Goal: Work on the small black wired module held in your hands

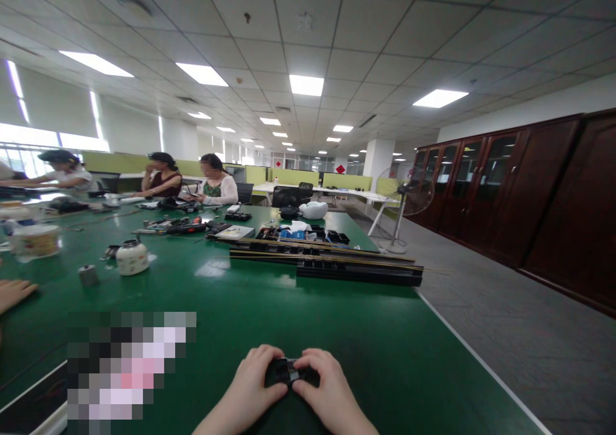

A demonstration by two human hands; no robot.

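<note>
Low in the head view, my left hand (255,383) and my right hand (325,383) face each other over the green table (231,319). Between them is a small black part with a grey metallic piece in its middle (291,372). The fingers and thumb of each hand close on its two sides. Its exact kind is too small and too covered by my fingers to make out. It is held at or just above the tabletop; I cannot tell which.
Long black rails with thin brass-coloured rods (327,262) lie across the table ahead. A white patterned jar (131,258) and a small grey cylinder (88,275) stand left. Another person's hand (17,294) rests at the left edge. A framed device (38,400), partly pixelated, lies lower left.
</note>
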